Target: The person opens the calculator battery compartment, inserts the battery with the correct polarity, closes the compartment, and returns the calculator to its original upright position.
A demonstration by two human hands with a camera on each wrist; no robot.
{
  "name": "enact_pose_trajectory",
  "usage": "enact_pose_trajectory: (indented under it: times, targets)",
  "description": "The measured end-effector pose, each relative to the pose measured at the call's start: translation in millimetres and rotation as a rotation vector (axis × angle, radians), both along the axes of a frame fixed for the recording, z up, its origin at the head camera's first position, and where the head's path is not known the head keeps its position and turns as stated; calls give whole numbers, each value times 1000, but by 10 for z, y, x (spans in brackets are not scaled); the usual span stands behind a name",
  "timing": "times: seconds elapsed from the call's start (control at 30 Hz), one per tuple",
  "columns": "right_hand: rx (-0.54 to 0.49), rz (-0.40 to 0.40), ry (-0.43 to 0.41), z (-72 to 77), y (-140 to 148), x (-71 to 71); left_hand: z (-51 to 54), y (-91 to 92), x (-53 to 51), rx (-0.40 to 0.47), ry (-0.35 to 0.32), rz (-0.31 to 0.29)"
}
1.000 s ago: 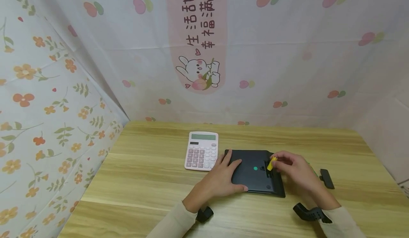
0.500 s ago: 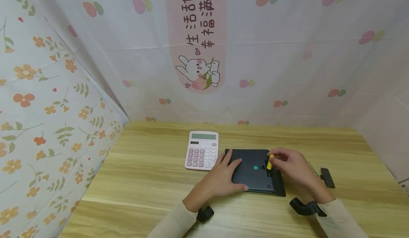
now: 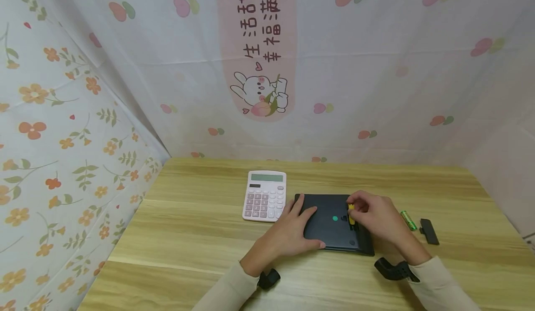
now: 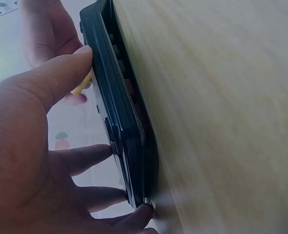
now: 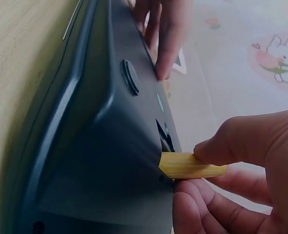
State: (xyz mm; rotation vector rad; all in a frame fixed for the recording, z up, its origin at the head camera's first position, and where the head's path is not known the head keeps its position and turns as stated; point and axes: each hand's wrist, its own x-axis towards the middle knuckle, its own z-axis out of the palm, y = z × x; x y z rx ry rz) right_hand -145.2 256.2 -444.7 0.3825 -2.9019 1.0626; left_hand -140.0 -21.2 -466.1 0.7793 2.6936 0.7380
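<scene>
A dark calculator (image 3: 319,223) lies face down on the table, some keys showing beneath its edge in the left wrist view. My left hand (image 3: 288,232) is spread across its left part, the thumb (image 4: 68,68) at the near edge and fingertips on its back and left side. Between the thumb and fingers of my right hand (image 3: 378,216) is a yellow battery (image 5: 188,165), pinched at the battery slot (image 5: 164,134). Its lower end meets the slot and the other end sticks out, tilted up from the back. The slot's inside is mostly hidden.
A green battery (image 3: 408,220) and the black battery cover (image 3: 429,231) lie right of the right hand. A white and pink calculator (image 3: 264,196) lies face up just left of the dark one. Behind the wooden table (image 3: 188,236) hangs a patterned cloth (image 3: 376,93).
My right hand has shifted slightly left with the yellow battery, which now stands more in line with the slot. The green battery has come into fuller view. My left hand stays put.
</scene>
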Motion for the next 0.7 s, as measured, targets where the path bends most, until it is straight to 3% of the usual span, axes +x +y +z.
enact_pose_trajectory:
  times: [0.27, 0.7]
  targets:
    - [51, -12, 74, -17, -11, 2, 3, 6, -4, -2, -6, 3]
    - [38, -37, 63, -74, 7, 17, 10, 9, -2, -7, -13, 6]
